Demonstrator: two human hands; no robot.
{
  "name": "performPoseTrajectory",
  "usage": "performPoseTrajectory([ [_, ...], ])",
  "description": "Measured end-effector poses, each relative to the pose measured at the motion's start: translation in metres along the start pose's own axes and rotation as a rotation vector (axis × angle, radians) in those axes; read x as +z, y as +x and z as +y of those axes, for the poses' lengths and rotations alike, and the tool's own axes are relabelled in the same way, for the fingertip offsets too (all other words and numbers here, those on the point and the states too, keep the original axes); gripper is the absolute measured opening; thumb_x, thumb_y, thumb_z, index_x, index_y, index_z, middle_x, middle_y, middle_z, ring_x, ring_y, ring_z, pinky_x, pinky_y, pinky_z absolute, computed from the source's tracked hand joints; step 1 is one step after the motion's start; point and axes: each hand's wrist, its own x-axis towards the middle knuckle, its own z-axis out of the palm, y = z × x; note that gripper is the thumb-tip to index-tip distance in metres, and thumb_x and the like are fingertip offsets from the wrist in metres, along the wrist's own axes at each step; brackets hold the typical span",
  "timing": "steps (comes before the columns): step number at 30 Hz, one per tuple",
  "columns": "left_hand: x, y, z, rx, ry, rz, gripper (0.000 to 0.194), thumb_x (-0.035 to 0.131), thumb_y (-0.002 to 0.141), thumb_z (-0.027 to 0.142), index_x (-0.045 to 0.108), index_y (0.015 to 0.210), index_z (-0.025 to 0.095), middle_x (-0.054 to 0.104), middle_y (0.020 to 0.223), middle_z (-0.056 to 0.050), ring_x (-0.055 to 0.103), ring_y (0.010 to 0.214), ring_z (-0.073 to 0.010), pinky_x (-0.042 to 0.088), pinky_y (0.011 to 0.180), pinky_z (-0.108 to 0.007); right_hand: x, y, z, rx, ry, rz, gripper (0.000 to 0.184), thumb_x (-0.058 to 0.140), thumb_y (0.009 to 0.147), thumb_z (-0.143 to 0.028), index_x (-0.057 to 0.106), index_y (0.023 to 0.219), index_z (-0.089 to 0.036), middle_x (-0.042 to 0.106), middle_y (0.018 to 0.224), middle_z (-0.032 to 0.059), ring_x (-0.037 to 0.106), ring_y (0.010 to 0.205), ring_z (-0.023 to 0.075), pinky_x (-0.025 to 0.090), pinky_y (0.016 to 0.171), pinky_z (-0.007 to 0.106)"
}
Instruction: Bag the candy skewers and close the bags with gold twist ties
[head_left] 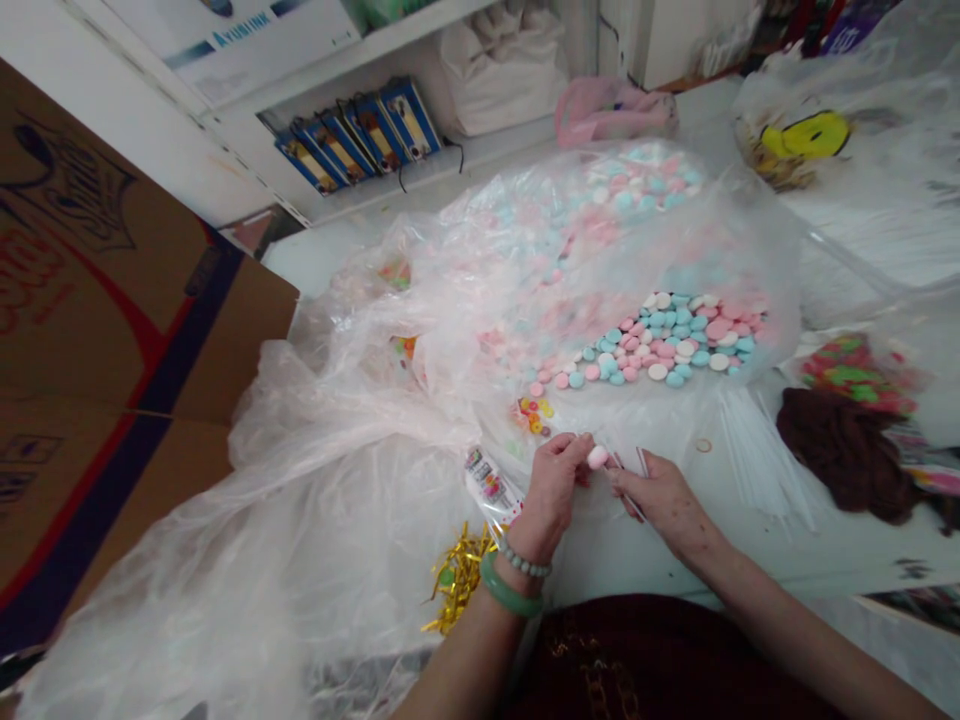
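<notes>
Candies in a plastic bag, carton at left

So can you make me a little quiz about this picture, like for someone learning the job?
1. Which hand wears the green bangle?
2. What three colours are the round candies in the clear plastic bag?
3. True or false: gold tinsel lies near the green bangle.

Key: 1. the left hand; 2. pink, blue and white; 3. true.
</notes>
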Motion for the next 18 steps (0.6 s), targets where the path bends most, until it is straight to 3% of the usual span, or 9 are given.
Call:
performPoseTrajectory([
  [4,0.005,-0.001,-0.001,-0.045,-0.090,-0.027,0.037,0.074,0.067,0.046,0.055,0.063,0.015,0.056,0.061,0.001,0.052,0.056,-0.0106,0.045,0.057,-0.024,-0.005,0.001,0.004,0.032,0.019,-0.009,0.019,0.054,0.067,-0.038,0.051,0.066,-0.020,0.048,0.050,-0.0048,0.038,0.040,0.0085,0.029,0.039,0.022],
  [10,0.018,-0.003,-0.008,-0.077,-0.047,-0.056,0.035,0.070,0.069,0.048,0.059,0.065,0.015,0.060,0.062,-0.002,0.055,0.054,-0.0135,0.047,0.059,-0.028,-0.002,0.007,0.007,-0.005,0.056,0.092,0.018,0.055,0.066,-0.037,0.052,0.067,-0.019,0.047,0.048,-0.0052,0.037,0.040,0.0079,0.027,0.039,0.022],
  [13,0.012,0.009,0.011,-0.016,0.250,-0.039,0.038,0.058,0.080,0.051,0.064,0.070,0.014,0.062,0.064,-0.004,0.057,0.055,-0.0160,0.045,0.057,-0.029,-0.009,0.011,0.007,0.000,0.102,0.088,0.021,0.059,0.066,-0.039,0.052,0.066,-0.019,0.048,0.049,-0.0051,0.037,0.040,0.0078,0.027,0.039,0.022],
  [18,-0.016,0.051,0.053,0.381,1.187,0.347,0.026,0.045,0.089,0.026,0.070,0.090,0.018,0.069,0.094,-0.010,0.063,0.083,-0.0215,0.043,0.071,-0.030,-0.024,0.016,0.010,0.011,0.176,0.139,0.023,0.061,0.069,-0.040,0.051,0.068,-0.019,0.048,0.051,-0.0056,0.037,0.040,0.0070,0.026,0.038,0.021],
])
